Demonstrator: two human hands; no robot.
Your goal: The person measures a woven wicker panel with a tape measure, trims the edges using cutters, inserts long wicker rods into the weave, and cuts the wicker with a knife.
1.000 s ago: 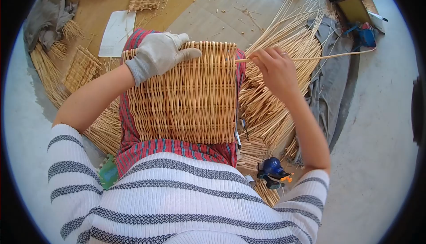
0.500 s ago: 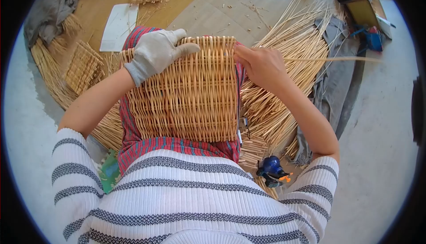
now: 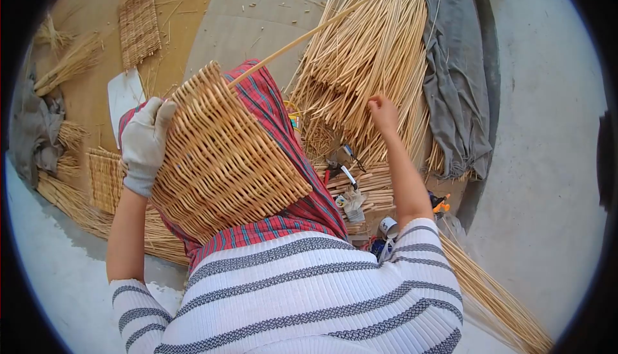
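Observation:
A woven wicker panel (image 3: 225, 161) lies tilted across my lap, on the red striped cloth (image 3: 270, 106). My left hand (image 3: 143, 145), in a pale grey glove, is closed on the panel's left edge, thumb on the upper face. From the panel's upper corner a single long willow rod (image 3: 322, 27) sticks out toward the upper right. My bare right hand (image 3: 384, 114) is apart from the panel, above the near end of a large pile of peeled rods (image 3: 376, 51). Its fingers are curled together; whatever they may hold is too small to make out.
Grey cloth (image 3: 457, 77) lies along the pile's right side. Cut sticks (image 3: 373, 186) and a white-handled tool (image 3: 348, 175) lie below my right hand. Another woven panel (image 3: 140, 22) rests on the floor at upper left. A rod bundle (image 3: 496, 289) lies at lower right.
My right hand has let go of the rod at the panel's edge and moved right, over the pile. The panel has turned and tilted in my left hand. The view has swung right.

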